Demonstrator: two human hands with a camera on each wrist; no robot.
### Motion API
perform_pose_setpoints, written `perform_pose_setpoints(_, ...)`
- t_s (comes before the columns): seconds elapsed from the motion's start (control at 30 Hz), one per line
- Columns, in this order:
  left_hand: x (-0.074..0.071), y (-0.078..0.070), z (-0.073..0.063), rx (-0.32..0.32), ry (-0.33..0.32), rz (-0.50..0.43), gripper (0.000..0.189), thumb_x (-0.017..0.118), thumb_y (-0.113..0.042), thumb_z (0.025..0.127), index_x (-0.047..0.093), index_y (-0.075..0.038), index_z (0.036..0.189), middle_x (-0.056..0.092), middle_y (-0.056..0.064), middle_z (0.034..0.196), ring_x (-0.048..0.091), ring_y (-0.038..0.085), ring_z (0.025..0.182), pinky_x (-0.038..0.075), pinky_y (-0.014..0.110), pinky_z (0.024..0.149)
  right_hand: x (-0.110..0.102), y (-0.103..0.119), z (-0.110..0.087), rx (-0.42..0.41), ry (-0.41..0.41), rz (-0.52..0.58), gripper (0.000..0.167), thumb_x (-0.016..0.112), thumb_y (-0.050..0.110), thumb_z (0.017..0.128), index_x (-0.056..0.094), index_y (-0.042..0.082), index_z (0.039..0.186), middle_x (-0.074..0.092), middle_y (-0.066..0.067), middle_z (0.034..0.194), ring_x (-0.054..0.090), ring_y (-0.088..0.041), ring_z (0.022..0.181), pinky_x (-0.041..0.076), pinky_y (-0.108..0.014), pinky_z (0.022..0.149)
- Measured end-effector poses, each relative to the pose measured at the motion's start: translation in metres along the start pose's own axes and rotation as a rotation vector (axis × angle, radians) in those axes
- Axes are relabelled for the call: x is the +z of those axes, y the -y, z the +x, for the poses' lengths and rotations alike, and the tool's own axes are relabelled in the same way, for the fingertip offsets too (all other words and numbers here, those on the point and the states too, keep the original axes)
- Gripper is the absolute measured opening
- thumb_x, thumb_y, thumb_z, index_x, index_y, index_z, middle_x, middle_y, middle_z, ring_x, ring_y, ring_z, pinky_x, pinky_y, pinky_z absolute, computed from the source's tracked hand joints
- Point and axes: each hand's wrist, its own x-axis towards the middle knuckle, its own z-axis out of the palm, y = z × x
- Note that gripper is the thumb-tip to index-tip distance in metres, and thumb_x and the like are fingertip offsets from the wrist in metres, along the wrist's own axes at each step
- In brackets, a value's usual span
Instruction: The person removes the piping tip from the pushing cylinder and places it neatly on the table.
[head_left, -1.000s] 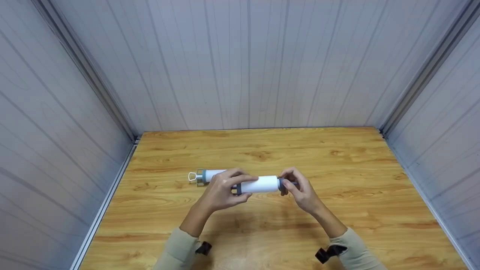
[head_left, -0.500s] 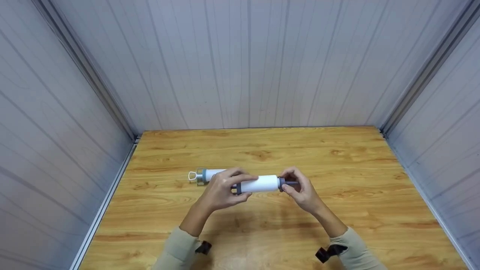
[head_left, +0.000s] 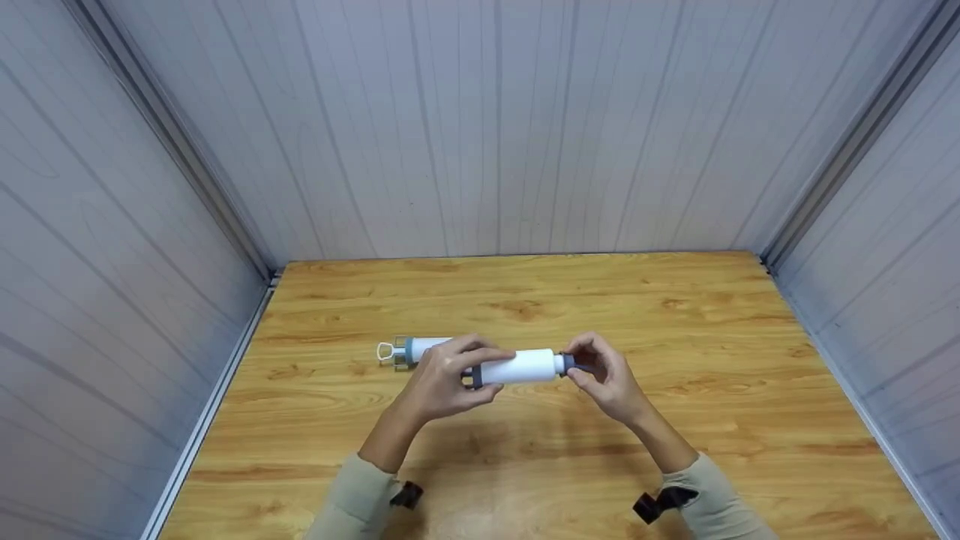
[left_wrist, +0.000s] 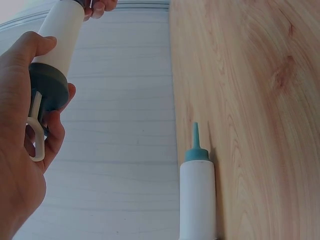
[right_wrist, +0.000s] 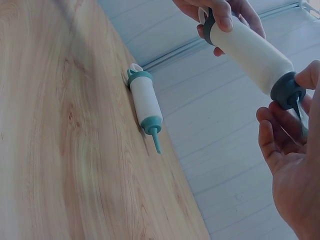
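Observation:
My left hand point(head_left: 442, 386) grips a white syringe-like tube point(head_left: 521, 366) near its dark grey end collar point(left_wrist: 48, 82), thumb and fingers on opposite sides. A white pull ring point(left_wrist: 36, 140) shows at that end, beside the palm. At the tube's right end my right hand point(head_left: 611, 386) pinches a dark grey nozzle cap point(head_left: 567, 365) between thumb and fingers. A short white neck shows between tube and cap in the head view. The cap's thin spout point(right_wrist: 296, 106) points toward the right palm. The tube is held level above the table.
A second white tube point(right_wrist: 146, 102), with teal ends and a teal spout point(left_wrist: 196, 135), lies on the wooden table point(head_left: 517, 292) behind the left hand, which partly hides it in the head view. White panel walls point(head_left: 495, 135) stand at the back and both sides.
My right hand has shifted slightly right with the nozzle cap, and a white neck now shows at the tube's end. The left hand and the teal-ended tube have stayed in place.

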Motion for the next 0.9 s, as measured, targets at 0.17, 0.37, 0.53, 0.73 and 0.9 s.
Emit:
perform_pose_setpoints(0.17,-0.001,0.001,-0.001,-0.012,-0.002,-0.001,0.046,0.094,-0.017,0.088,0.083,-0.02,0.133,0.081,0.008,0.116,0.073,0.016,0.08,0.058,0.026,0.064,-0.003,0.0,0.0,-0.015,0.003,0.017,0.027,0.057,-0.025,0.094,0.053,-0.022,0.121,0.068,0.013,0.122,0.069,0.0,0.105,0.061,-0.016,0.083)
perform_pose_setpoints(0.37,-0.003,0.002,-0.006,-0.041,-0.015,-0.032,0.046,0.095,-0.015,0.087,0.083,-0.02,0.132,0.081,0.009,0.117,0.075,0.017,0.084,0.059,0.026,0.064,-0.009,-0.001,0.001,-0.062,-0.009,0.045,0.026,0.053,-0.028,0.093,0.051,-0.025,0.119,0.071,0.011,0.118,0.07,0.0,0.104,0.062,-0.015,0.087)
perform_pose_setpoints(0.53,-0.005,0.002,-0.009,-0.068,-0.017,-0.051,0.046,0.094,-0.014,0.088,0.084,-0.02,0.132,0.081,0.009,0.117,0.076,0.018,0.086,0.062,0.029,0.064,-0.011,-0.001,0.001,-0.079,-0.016,0.058,0.025,0.052,-0.029,0.093,0.051,-0.025,0.117,0.072,0.009,0.116,0.071,-0.001,0.105,0.063,-0.016,0.09)
perform_pose_setpoints(0.73,-0.004,0.003,-0.009,-0.074,-0.016,-0.054,0.046,0.093,-0.014,0.089,0.083,-0.02,0.133,0.081,0.009,0.117,0.077,0.019,0.087,0.063,0.031,0.066,-0.012,0.001,0.003,-0.076,-0.022,0.063,0.024,0.052,-0.028,0.093,0.051,-0.026,0.117,0.072,0.008,0.114,0.071,-0.002,0.103,0.062,-0.016,0.09)
perform_pose_setpoints(0.9,-0.005,0.006,-0.007,-0.1,-0.009,-0.053,0.045,0.093,-0.015,0.089,0.083,-0.022,0.133,0.081,0.008,0.117,0.075,0.019,0.085,0.059,0.029,0.063,-0.012,0.002,0.003,-0.066,-0.049,0.041,0.024,0.054,-0.027,0.093,0.052,-0.025,0.117,0.071,0.009,0.114,0.071,0.0,0.103,0.062,-0.015,0.09)
